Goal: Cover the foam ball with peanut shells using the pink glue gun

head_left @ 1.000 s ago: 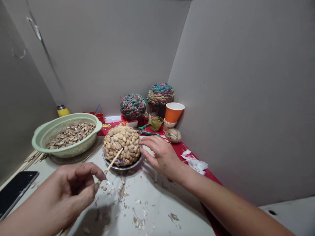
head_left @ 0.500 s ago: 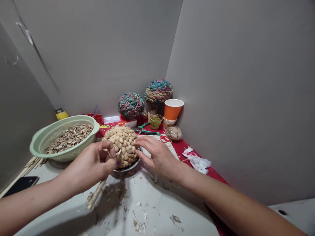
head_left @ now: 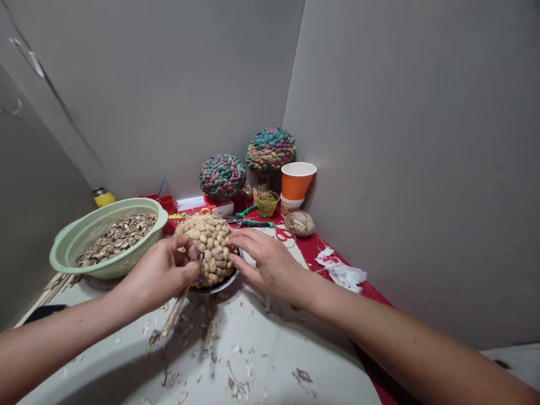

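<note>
A ball covered in peanuts in their shells rests in a shallow metal bowl in front of me. My left hand is at the ball's left side, thumb and fingertips pinched together; whatever lies between them is hidden. My right hand steadies the ball's right side, fingers stretched out and fingertips touching the shells. A rough, pale stick slants down toward me from below the left hand; whether it joins the ball is hidden.
A green colander of shell pieces stands left. Two coloured balls, orange paper cups, red-handled scissors, a twine ball and crumpled white plastic lie behind and right. Shell scraps litter the white tabletop.
The view has shifted slightly. My left fingertips have drawn a little closer to the ball's surface. The right hand keeps its place on the ball.
</note>
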`<action>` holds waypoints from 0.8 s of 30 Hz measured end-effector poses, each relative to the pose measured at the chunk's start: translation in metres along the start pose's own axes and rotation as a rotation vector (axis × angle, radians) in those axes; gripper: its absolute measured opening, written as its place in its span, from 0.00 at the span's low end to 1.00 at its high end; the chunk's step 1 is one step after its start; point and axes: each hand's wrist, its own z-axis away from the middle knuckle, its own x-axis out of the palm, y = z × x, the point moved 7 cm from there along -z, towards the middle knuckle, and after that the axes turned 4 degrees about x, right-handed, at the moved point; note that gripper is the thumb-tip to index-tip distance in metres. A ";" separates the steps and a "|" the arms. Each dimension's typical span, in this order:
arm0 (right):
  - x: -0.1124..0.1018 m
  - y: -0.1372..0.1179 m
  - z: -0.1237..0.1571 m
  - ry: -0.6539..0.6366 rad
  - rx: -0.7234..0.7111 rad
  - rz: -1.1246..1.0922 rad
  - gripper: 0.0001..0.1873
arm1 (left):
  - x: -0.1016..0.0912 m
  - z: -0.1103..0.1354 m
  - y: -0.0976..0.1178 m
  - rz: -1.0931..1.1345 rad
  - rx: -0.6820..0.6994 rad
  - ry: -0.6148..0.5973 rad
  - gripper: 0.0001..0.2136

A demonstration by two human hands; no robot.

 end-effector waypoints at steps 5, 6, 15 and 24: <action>-0.004 0.023 -0.010 0.073 0.104 -0.121 0.12 | 0.001 -0.001 -0.004 0.061 -0.049 0.000 0.08; -0.004 0.031 -0.014 0.090 0.156 -0.156 0.14 | 0.001 -0.001 -0.005 0.073 -0.062 0.000 0.08; 0.048 0.070 -0.047 -0.240 0.535 -0.406 0.41 | -0.001 0.001 -0.009 0.158 -0.084 0.028 0.08; 0.049 0.062 -0.048 -0.158 0.543 -0.407 0.43 | -0.003 0.002 -0.019 0.204 -0.060 0.036 0.10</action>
